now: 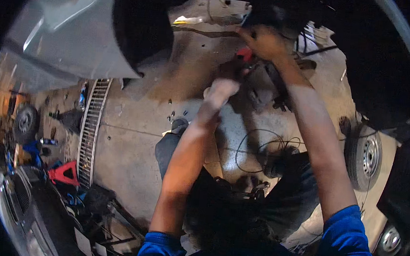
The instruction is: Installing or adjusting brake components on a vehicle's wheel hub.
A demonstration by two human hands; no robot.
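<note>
My left hand (223,90), smeared by motion, is closed around a dark tool with a red part (244,54); its exact kind is too blurred to tell. Farther up and to the right, my right hand (268,44) has its fingers curled against dark parts under the vehicle. What it grips is hidden in shadow. Just below the right hand hangs a grey, rounded metal part (262,88). The dark wheel arch (138,26) of a raised vehicle surrounds the work area.
A thin black hose (240,167) loops over the concrete floor. Several small dark sockets (171,113) lie left of my hands. Beyond them are a metal ramp (91,133) and a red jack stand (64,172). A wheel (369,157) stands at the right.
</note>
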